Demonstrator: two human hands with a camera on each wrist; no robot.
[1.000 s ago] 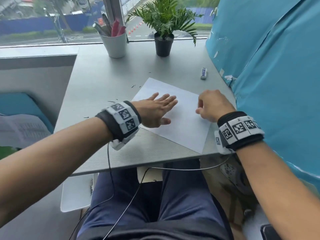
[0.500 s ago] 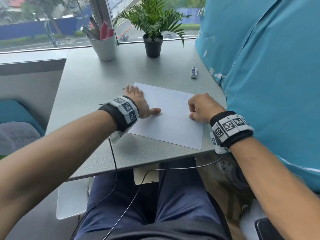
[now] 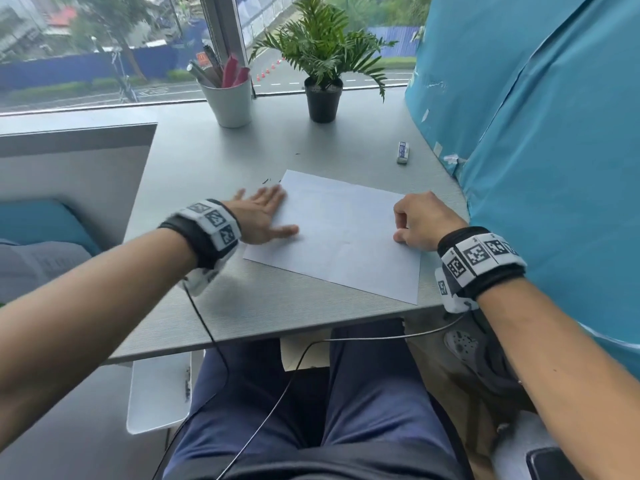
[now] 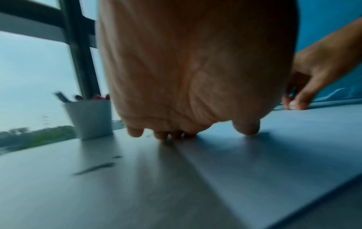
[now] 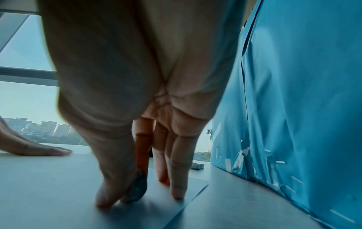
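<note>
A white sheet of paper (image 3: 339, 233) lies flat on the grey desk (image 3: 277, 313). My left hand (image 3: 263, 216) rests open at the sheet's left edge. Its fingers are spread on the desk and the corner, and the thumb lies on the paper. In the left wrist view its fingertips (image 4: 135, 131) touch down beside the paper (image 4: 254, 162). My right hand (image 3: 422, 220) is curled at the sheet's right edge. In the right wrist view its thumb and forefinger pinch a small grey lump (image 5: 138, 189) against the paper (image 5: 58, 186).
A white eraser (image 3: 402, 152) lies behind the sheet near the blue plastic sheeting (image 3: 536, 150) on the right. A white cup of pens (image 3: 228, 98) and a potted plant (image 3: 323, 95) stand by the window. Dark specks (image 3: 266, 180) lie by the sheet's far left corner.
My left hand slid from the middle of the sheet to its left edge and now lies flat with spread fingers. The right hand stayed at the right edge.
</note>
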